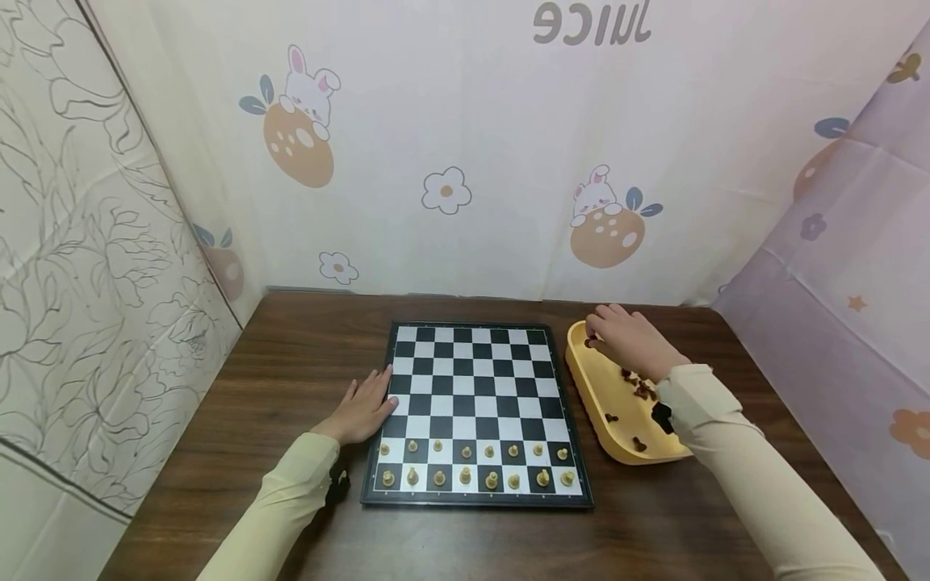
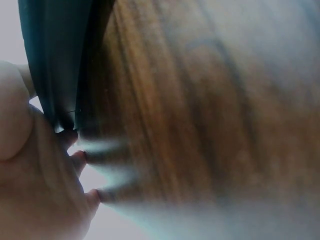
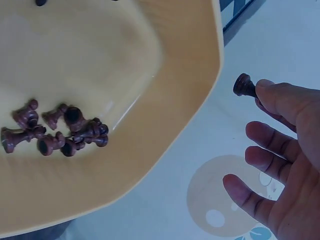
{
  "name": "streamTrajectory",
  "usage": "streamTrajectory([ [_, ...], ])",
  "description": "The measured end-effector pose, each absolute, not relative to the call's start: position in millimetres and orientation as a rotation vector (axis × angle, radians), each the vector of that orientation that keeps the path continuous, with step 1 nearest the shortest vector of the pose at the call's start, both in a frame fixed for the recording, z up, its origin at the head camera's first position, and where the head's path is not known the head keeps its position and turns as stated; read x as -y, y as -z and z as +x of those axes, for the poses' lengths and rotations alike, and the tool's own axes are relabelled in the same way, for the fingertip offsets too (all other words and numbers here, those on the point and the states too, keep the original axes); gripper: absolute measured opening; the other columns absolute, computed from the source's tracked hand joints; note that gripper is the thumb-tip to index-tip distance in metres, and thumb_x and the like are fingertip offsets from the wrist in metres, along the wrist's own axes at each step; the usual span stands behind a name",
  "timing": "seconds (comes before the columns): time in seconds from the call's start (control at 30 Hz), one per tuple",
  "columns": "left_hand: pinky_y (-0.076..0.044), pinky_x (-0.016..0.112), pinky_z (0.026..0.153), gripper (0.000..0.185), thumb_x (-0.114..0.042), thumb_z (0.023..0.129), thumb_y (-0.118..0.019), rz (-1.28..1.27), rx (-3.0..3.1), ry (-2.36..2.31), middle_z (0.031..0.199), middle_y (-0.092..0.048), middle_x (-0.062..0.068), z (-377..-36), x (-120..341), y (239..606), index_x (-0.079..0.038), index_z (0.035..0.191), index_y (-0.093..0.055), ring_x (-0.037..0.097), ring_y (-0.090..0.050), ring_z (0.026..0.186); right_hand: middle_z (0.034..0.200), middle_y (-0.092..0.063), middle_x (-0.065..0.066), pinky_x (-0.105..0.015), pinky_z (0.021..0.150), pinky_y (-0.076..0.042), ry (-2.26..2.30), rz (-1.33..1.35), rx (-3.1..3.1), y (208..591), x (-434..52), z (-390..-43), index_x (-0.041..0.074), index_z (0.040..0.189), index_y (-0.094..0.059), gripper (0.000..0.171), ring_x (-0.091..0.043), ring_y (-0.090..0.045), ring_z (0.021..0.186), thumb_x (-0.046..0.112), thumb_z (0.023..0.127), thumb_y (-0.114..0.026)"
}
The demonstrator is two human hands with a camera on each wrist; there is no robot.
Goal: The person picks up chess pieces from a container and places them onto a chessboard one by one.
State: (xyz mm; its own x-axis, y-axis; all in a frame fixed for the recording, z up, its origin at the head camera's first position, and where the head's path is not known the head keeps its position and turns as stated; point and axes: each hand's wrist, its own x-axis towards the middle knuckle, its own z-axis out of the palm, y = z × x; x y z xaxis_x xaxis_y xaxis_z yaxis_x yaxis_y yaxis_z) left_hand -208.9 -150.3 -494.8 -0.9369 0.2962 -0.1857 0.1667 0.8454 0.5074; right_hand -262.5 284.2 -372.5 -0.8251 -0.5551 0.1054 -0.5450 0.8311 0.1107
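My right hand (image 1: 632,342) is over the far end of a yellow tray (image 1: 597,378). Between thumb and index finger it pinches a dark brown chess piece (image 3: 244,85) by one end, base outward, while the other fingers spread loosely. Several more dark brown chess pieces (image 3: 74,120) lie tipped over inside the tray. My left hand (image 1: 363,410) rests at the left edge of a black-and-white chessboard (image 1: 462,383), its fingertips touching the board's dark rim. Gold chess pieces (image 1: 466,476) stand in two rows along the board's near side; its other squares hold none.
Under everything is a dark brown wooden table (image 1: 305,339). A patterned cloth wall (image 1: 450,250) rises behind its far edge, with further sheets at left and right. The tray stands close beside the board's right edge.
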Motion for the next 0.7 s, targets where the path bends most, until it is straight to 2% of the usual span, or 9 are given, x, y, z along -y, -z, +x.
streamTrajectory([
  [0.7,0.000,0.055,0.113,0.065,-0.036,0.103,-0.035,0.361,-2.770,-0.724,0.156,-0.017,0.017,-209,152,498,-0.004,0.153,-0.009,0.033,-0.008,0.144,0.089,-0.057,-0.004,-0.044,0.070,-0.048,0.108,0.863,2.940,366,-267,-284,0.008,0.093,-0.063,0.010,-0.024,-0.052,0.084,0.009,0.087,-0.070],
])
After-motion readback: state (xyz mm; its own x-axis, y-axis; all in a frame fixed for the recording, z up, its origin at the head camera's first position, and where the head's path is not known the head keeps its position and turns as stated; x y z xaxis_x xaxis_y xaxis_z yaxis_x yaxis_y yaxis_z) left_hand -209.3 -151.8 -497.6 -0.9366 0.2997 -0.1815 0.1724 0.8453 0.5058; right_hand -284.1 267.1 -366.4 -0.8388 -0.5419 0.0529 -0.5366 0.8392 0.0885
